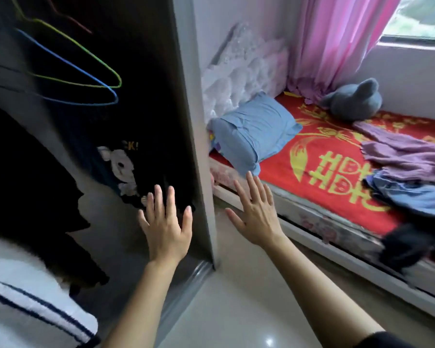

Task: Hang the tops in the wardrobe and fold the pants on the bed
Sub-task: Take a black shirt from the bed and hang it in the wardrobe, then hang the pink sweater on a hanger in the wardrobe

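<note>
My left hand (166, 227) is spread flat, fingers straight, in front of the open wardrobe (194, 121), just below a black top with a white cartoon print (126, 167) hanging inside. My right hand (255, 209) is also spread open and empty, to the right of the wardrobe's side panel, near the bed's edge. Empty wire hangers, blue (86, 79) and yellow-green (91, 54), hang at the top left of the wardrobe. On the bed (324, 177), at the right, lie a purple garment (407, 151), a blue garment (412, 194) and a black one (404, 247) draped over the edge.
A blue pillow (256, 131) and a grey plush toy (352, 99) lie on the red-and-yellow bedspread. Pink curtains (337, 38) hang by the window. A white garment with dark stripes (28, 292) hangs low at the left of the wardrobe. Shiny floor tiles (236, 297) lie below.
</note>
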Tool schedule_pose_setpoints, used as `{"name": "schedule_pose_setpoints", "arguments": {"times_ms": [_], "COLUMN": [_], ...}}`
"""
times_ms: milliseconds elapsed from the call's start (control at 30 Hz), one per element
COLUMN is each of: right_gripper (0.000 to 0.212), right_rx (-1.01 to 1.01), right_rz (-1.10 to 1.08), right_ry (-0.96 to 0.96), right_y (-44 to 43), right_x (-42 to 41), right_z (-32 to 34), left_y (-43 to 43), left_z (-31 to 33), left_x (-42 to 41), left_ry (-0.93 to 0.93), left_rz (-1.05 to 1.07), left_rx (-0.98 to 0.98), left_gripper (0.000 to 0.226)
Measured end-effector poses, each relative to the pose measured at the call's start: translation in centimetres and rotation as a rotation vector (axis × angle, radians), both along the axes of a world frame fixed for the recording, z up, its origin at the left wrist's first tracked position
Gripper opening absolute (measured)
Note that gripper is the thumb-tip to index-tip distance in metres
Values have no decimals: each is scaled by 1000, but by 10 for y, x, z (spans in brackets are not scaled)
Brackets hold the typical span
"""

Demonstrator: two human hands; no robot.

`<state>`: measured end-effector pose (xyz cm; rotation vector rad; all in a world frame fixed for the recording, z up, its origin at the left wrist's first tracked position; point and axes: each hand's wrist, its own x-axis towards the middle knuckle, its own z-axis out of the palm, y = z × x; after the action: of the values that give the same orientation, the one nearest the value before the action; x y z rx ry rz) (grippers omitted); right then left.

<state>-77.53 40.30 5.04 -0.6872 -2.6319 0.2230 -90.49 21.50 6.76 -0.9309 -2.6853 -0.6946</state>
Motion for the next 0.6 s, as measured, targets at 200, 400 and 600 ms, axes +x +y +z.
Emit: {"name": "schedule_pose_setpoints", "arguments": {"times_ms": [200, 400, 600], "right_gripper": [78, 83, 85], "right_rx": [-18, -54, -153], "right_rz": [-320, -659, -881], "right_ry": [91, 89, 115], "right_y": [128, 230, 303], "right_x": [176, 359, 451], "right_z": [-16, -42, -71], "left_y": [186, 346, 448], "left_z": [-7, -32, -68], "left_x": [132, 288, 361], "left_ry": [-65, -105, -170], "left_rz": [-240, -599, -783], "left_rx": [55, -29, -160], "left_gripper": [69, 70, 73]}}
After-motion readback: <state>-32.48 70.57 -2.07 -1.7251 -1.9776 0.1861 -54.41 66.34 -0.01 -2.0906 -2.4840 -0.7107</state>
